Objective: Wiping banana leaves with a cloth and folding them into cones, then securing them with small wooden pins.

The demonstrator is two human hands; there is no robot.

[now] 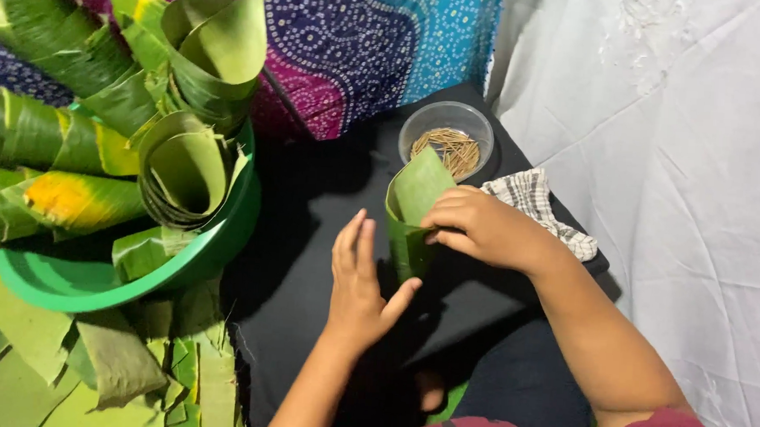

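A folded green banana leaf piece point(414, 208) stands upright as a small cone on the black cloth point(311, 236). My right hand point(482, 228) grips its right side near the top, fingers curled on the fold. Beside the leaf's lower left edge, my left hand point(360, 281) is flat and open, thumb close to or just touching the base. Behind the leaf sits a clear plastic bowl point(449, 118) holding several thin wooden sticks point(455, 148).
A green plastic basin point(138, 284) at the left holds several rolled banana leaves point(185, 167). Loose leaf strips point(91, 363) lie below it. A checked cloth point(538, 203) lies right of my hand. White fabric point(672, 166) hangs at the right, patterned cloth point(362, 42) behind.
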